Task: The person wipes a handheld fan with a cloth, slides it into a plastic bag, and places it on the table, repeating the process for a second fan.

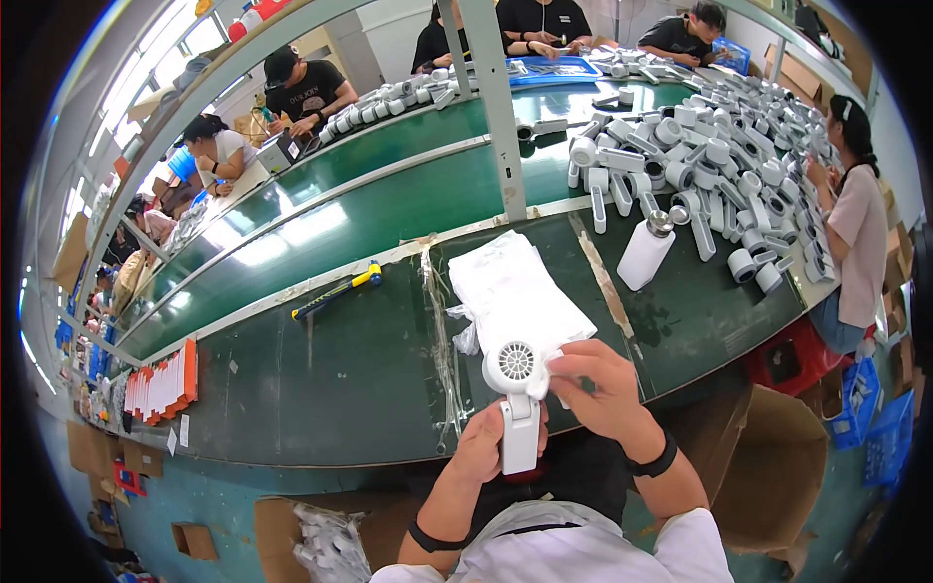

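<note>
My left hand (482, 439) is closed round the handle of a white handheld fan (519, 437), held upright over the table's near edge. Its round head with a spoked grille faces up toward me. At the right side of that head, my right hand (604, 389) has thumb and fingers pinched on a small white cloth-like piece (540, 379), pressed against the casing; the fingertips partly cover it. Just beyond the fan lies a stack of white plastic bags (515, 282). A white bottle with a metal top (648, 251) stands to the right of the stack.
Many white fans (700, 155) are heaped at the far right. A yellow-and-black hammer (338, 290) lies left of the bags, and orange-edged boxes (165, 384) stand far left. A metal post (501, 117) rises beyond. Cardboard boxes (768, 466) flank me below. Several people work around.
</note>
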